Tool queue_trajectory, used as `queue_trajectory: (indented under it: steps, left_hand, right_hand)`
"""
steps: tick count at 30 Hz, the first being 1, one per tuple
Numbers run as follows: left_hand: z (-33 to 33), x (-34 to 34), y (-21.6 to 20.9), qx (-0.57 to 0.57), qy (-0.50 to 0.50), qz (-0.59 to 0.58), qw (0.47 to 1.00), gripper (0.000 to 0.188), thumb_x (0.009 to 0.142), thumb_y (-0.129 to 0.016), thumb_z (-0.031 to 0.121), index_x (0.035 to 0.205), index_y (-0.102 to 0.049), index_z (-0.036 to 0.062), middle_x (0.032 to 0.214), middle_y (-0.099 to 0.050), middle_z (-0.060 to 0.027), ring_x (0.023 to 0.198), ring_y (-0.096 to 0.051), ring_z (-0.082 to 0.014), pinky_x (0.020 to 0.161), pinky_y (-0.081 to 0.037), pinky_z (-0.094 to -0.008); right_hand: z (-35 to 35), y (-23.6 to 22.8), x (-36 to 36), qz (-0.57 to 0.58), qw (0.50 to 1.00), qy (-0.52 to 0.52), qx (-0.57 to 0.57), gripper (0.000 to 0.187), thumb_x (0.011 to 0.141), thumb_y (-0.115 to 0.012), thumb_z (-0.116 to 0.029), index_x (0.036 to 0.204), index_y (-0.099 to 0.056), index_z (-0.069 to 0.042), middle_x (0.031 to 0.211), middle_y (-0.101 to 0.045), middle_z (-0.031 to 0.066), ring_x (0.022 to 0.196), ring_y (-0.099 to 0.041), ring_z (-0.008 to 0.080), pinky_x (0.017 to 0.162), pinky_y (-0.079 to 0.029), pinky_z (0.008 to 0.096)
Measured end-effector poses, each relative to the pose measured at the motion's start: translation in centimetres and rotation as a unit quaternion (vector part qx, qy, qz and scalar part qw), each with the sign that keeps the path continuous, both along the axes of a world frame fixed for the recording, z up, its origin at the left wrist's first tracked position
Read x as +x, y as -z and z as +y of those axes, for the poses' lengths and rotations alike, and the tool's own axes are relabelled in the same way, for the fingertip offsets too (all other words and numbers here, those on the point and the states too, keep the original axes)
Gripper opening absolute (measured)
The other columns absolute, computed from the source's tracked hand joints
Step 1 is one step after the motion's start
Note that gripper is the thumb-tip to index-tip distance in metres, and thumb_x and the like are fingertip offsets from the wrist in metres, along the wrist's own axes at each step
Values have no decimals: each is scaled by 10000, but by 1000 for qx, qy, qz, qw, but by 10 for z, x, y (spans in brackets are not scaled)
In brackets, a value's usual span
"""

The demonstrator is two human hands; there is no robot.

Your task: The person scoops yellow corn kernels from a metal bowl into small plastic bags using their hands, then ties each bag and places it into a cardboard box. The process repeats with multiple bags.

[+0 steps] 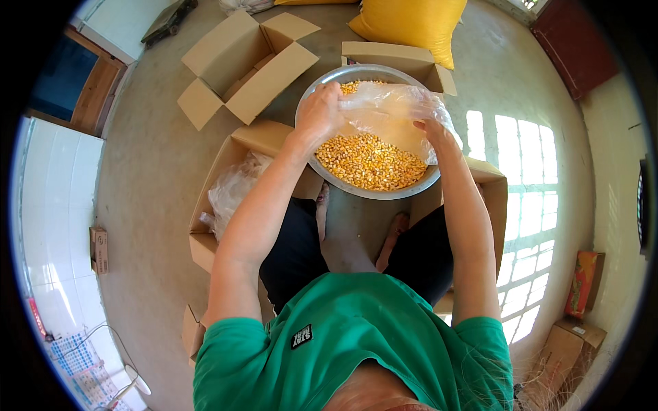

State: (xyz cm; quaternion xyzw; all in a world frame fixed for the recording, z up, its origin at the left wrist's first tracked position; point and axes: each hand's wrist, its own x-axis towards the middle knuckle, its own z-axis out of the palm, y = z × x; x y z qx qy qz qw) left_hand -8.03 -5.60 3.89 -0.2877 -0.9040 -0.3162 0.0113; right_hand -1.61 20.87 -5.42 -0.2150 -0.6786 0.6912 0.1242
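Note:
A wide metal basin (375, 194) full of loose yellow corn kernels (370, 164) stands in front of my feet. Over its far half a clear plastic bag (391, 103) is stretched between my two hands. The bag's left edge is gripped by my left hand (322, 113), whose fingers are closed at the basin's left rim. On the right side my right hand (439, 133) has hold of the bag, its thumb pointing inward and its other fingers partly behind the plastic. Kernels show beneath and in front of the bag.
Open cardboard boxes stand around the basin: one box (240, 61) at far left, another box (439, 79) behind it. A left box (202, 250) holds crumpled clear plastic bags (236, 188); a box (497, 205) sits at my right leg. A full yellow sack (411, 27) rests beyond.

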Motion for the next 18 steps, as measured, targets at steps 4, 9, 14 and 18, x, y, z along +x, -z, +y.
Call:
queue_trajectory:
  steps: [4, 9, 14, 18]
  left_hand:
    - [-6, -15, 3, 166, -1, -225, 960, 140, 838, -576, 57, 963, -521, 30, 861, -614, -81, 793, -603, -153, 666, -488, -317]
    - [7, -9, -4, 404, 43, -417, 813, 204, 885, -565, 82, 1064, -472, 47, 853, -586, -36, 776, -581, -127, 652, -490, -287]
    - [4, -10, -5, 232, 87, -334, 909, 186, 875, -595, 106, 1012, -526, 1, 867, -595, -67, 759, -558, -123, 646, -468, -266]
    - [7, 2, -27, 34, 268, -290, 918, 189, 899, -620, 200, 915, -583, 15, 824, -604, -25, 760, -538, -90, 667, -453, -253]
  right_hand:
    - [-15, -23, -2, -154, 926, -127, 321, 416, 887, -533, -326, 1204, -586, -62, 1099, -639, 174, 1036, -591, 289, 880, -474, 359]
    - [-46, -27, -4, -70, 853, -294, 426, 361, 887, -570, -366, 1047, -659, -55, 1038, -671, 144, 952, -624, 263, 866, -472, 346]
    - [-44, -52, -10, -138, 923, -257, 252, 320, 888, -579, -318, 1035, -670, -48, 967, -684, 81, 910, -638, 189, 774, -489, 311]
    - [-26, -44, -14, -63, 986, -148, 43, 336, 899, -528, -272, 1041, -638, 11, 937, -668, 105, 818, -634, 213, 741, -494, 321]
